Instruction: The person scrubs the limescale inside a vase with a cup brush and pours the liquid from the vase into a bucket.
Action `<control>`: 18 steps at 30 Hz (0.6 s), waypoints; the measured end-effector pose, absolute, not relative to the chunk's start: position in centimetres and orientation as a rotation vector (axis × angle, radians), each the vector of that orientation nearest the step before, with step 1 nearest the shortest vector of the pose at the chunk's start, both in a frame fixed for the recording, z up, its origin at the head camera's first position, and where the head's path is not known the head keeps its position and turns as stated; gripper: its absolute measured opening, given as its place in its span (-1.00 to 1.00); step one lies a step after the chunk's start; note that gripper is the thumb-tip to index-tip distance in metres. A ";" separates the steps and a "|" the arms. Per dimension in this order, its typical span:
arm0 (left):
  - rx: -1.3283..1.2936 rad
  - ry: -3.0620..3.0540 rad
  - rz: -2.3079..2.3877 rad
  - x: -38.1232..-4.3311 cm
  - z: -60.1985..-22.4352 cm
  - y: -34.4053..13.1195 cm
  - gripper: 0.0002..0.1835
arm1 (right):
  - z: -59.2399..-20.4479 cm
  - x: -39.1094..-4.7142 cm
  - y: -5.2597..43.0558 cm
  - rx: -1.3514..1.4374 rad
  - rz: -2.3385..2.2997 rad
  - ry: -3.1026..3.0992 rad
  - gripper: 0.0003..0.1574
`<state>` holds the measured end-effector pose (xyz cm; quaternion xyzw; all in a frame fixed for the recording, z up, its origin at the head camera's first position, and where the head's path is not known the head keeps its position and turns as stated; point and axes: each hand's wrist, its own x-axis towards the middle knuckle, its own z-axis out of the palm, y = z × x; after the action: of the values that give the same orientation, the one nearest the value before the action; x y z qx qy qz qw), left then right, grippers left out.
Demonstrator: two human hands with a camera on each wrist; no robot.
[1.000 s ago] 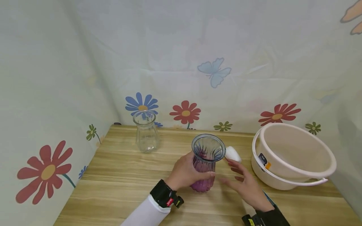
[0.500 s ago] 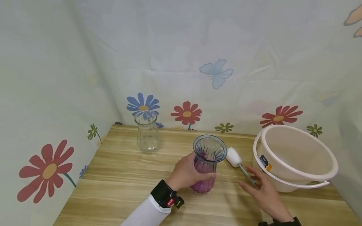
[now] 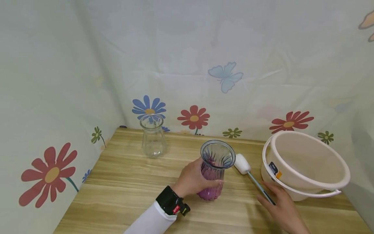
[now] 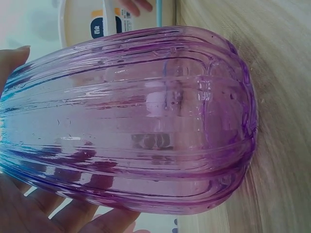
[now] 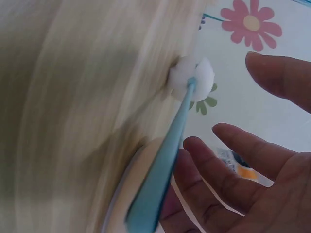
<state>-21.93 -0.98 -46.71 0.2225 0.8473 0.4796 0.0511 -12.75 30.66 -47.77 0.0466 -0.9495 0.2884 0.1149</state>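
Note:
A ribbed glass vase (image 3: 218,159), blue at the mouth and purple below, stands on the table, tilted slightly in the head view. My left hand (image 3: 190,178) grips its side, thumb across the front; the left wrist view has the purple base (image 4: 214,121) close to the wood. To the right lies a sponge brush with a white head (image 3: 242,164) and a thin blue handle (image 3: 257,183). My right hand (image 3: 281,208) is at the handle's near end. In the right wrist view its thumb (image 5: 279,77) stands apart and the fingers spread loosely beside the handle.
A pale pink bucket (image 3: 306,157), its carrying handle lowered, stands right of the brush, close to my right hand. A clear glass vase (image 3: 153,143) stands at the back left. A flower-patterned curtain (image 3: 187,48) hangs behind the wooden table (image 3: 122,182).
My right hand has moved from beside the vase and sponge head rightward and nearer, along the brush handle, uncovering the brush. My left hand keeps its grip on the vase.

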 end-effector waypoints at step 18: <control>0.709 2.572 1.457 -22.0 -46.6 -1.1 -0.11 | -49.2 -12.9 31.9 0.078 0.720 -2.914 -0.43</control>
<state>-21.98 -1.05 -46.62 0.2330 0.8450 0.4787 0.0509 -12.90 31.86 -49.24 0.0259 -0.9682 0.2391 0.0692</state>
